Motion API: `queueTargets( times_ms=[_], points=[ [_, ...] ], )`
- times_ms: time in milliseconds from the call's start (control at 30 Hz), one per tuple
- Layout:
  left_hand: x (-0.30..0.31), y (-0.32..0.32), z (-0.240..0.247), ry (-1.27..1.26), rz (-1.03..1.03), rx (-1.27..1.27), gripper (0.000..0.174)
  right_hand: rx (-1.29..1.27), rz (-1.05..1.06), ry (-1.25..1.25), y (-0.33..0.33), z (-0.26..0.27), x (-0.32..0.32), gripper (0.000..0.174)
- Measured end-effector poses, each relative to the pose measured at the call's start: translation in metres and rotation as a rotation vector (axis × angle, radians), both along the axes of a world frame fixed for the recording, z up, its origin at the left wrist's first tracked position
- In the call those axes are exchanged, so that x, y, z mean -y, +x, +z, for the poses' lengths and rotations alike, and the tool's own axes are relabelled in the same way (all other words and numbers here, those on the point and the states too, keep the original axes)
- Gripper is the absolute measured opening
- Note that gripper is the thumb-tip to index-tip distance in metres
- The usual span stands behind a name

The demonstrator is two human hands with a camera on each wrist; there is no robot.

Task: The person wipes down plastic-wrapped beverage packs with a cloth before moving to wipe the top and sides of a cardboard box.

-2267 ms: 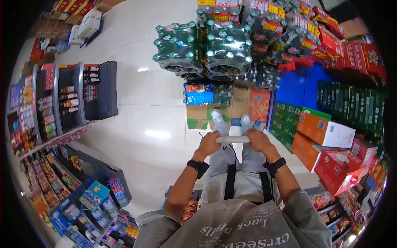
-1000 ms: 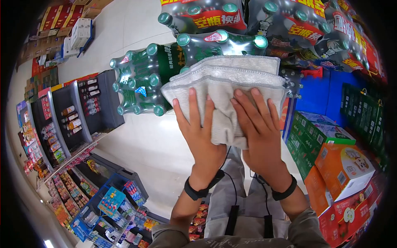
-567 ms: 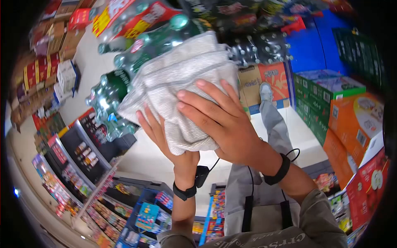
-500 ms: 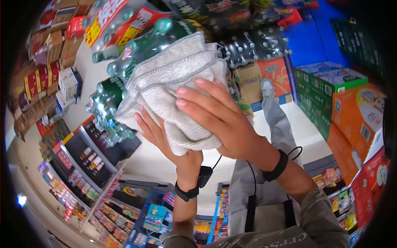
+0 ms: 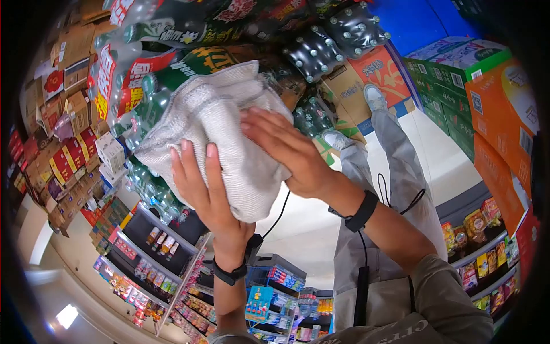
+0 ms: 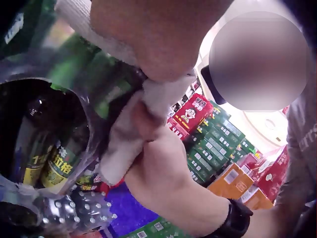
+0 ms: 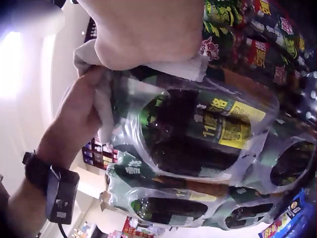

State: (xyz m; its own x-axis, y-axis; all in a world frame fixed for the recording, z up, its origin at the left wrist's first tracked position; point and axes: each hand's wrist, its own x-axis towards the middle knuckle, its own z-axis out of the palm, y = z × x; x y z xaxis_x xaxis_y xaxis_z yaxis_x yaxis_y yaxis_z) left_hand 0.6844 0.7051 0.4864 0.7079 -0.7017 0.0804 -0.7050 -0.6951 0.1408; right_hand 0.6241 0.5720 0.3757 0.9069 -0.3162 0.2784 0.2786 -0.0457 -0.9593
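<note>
While pressing the cloth (image 5: 229, 157) against the bottle pack (image 7: 228, 124) with the left hand (image 5: 209, 200) and right hand (image 5: 289, 152), best spread the force through whole palms to avoid catching the film (image 7: 250, 161). Note left fingers straight and slightly spread, right fingers straight and pressed together; cannot tell the thumbs' position. Expect easy slipping: thick, pale, ribbed cloth, stitched at the edge, on glossy clear film rounded over dark bottles (image 7: 178, 144).

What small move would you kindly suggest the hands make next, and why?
Perhaps slide the cloth slightly across the wrapped bottle pack: the cloth covers part of it, and the left hand and right hand both rest on the cloth.
</note>
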Motion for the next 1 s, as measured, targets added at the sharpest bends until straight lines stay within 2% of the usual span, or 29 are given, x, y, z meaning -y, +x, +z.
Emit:
queueTargets(
  times_ms=[200, 333, 533, 667, 767, 867, 1000],
  points=[
    [0.019, -0.006, -0.003, -0.12, 0.092, -0.066, 0.065, 0.012, 0.012, 0.042, 0.007, 0.006, 0.003, 0.07],
    [0.043, -0.006, 0.005, 0.098, -0.013, 0.003, 0.055, 0.041, -0.047, 0.097, 0.009, -0.023, 0.007, 0.073],
    [0.069, -0.009, 0.013, 0.428, -0.062, -0.027, 0.058, -0.116, -0.016, 0.096, -0.008, -0.044, 0.016, 0.084],
    [0.073, -0.005, 0.031, 0.438, -0.074, -0.122, 0.06, -0.089, -0.03, 0.142, -0.012, -0.026, 0.009, 0.075],
    [0.076, -0.007, 0.039, 0.356, 0.041, -0.138, 0.062, -0.014, -0.001, 0.205, 0.001, -0.009, 0.011, 0.075],
    [0.085, -0.005, 0.035, 0.366, 0.045, -0.085, 0.064, 0.053, 0.02, 0.213, 0.014, -0.023, 0.014, 0.076],
    [0.105, -0.01, 0.02, 0.515, -0.013, -0.112, 0.06, -0.073, 0.051, 0.234, 0.006, -0.047, 0.02, 0.082]
  ],
)
